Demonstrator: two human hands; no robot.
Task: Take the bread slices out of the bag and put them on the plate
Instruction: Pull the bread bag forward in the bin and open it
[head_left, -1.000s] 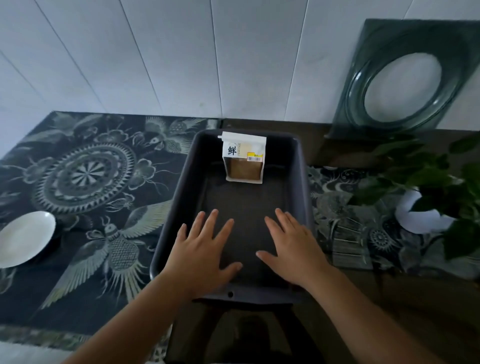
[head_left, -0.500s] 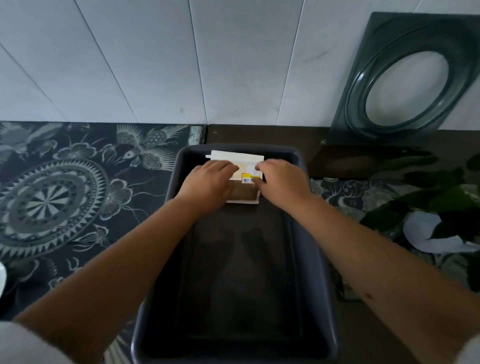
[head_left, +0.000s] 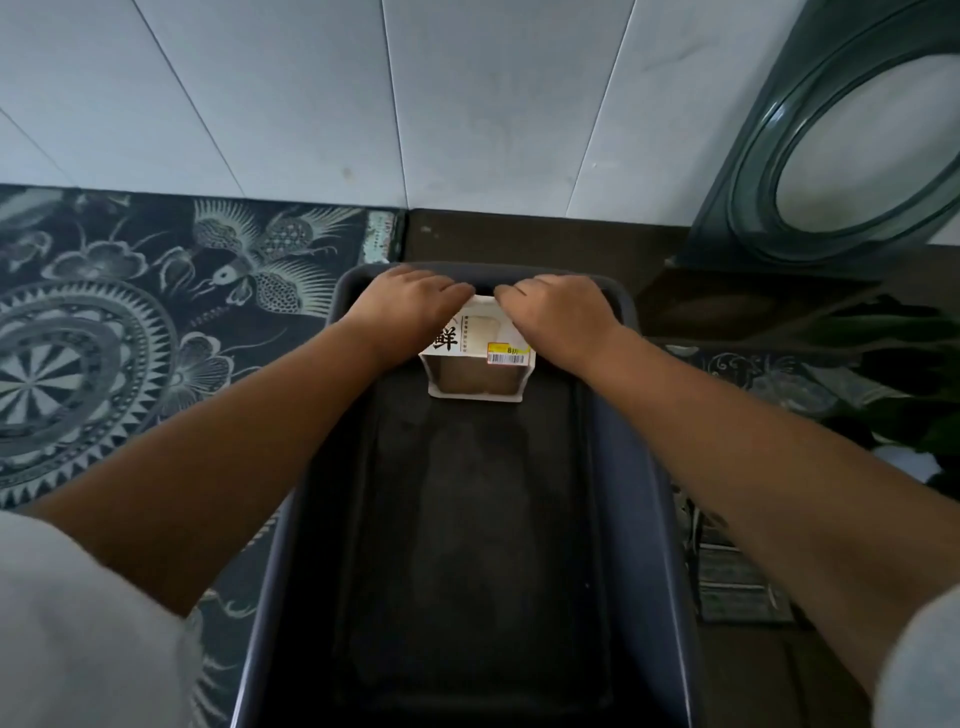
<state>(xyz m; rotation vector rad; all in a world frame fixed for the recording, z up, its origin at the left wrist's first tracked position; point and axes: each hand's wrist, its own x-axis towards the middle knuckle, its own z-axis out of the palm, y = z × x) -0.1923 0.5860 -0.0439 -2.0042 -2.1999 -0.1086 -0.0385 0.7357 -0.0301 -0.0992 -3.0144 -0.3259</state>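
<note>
Two hands: left hand (head_left: 410, 304) & right hand (head_left: 558, 312) grip bread bag (head_left: 475, 366), label "鲜".

Tray (head_left: 639, 467) on bench (head_left: 519, 234), center. Bread bag (head_left: 475, 364) in tray at its 12 o'clock end. Left hand (head_left: 410, 306) at bag's 10 o'clock, right hand (head_left: 556, 312) at 2. Patterned mat (head_left: 130, 322) at tray's 9, plant (head_left: 893, 374) at 3, ringed frame (head_left: 779, 182) at 1 against wall (head_left: 311, 104).

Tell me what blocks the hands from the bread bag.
Nothing visible. The left hand and right hand are already at the top of the bag, which stands at the far end of the tray.
</note>
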